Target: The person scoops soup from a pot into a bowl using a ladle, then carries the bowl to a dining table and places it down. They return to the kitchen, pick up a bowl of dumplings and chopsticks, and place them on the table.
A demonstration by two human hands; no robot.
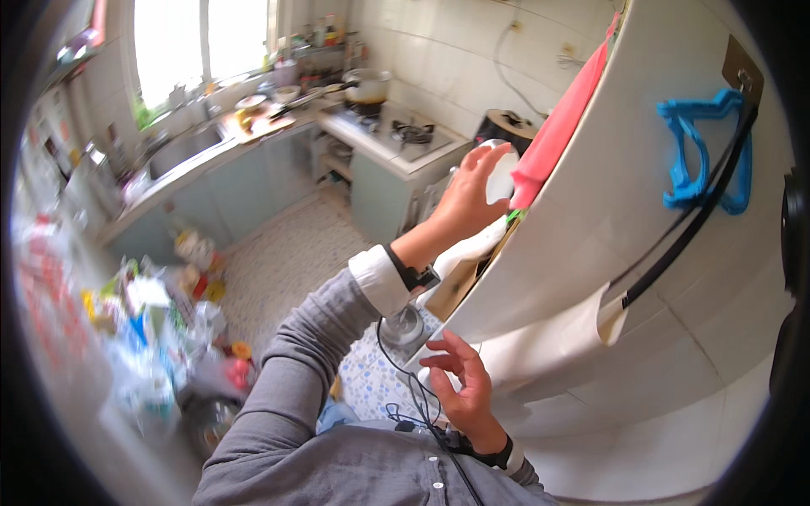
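My left hand (466, 196) is raised at the edge of the white wall panel, its fingers curved and apart. Just beyond the fingers shows a smooth white rounded thing (504, 173); I cannot tell whether they touch it. A pink cloth (561, 118) hangs beside the fingertips, along the panel's edge. Lower down, my right hand (464, 390) hovers in front of my body with loosely bent, parted fingers and nothing seen in it. A thin black cable (413, 379) runs down past that hand. Both wrists wear black bands.
A stove (405, 135) with a pot (368, 86) and a counter with a sink (187, 150) stand at the back. Plastic bags (148, 354) pile up at left. On the right hang a cream bag (548, 346) and a blue plastic frame (683, 152).
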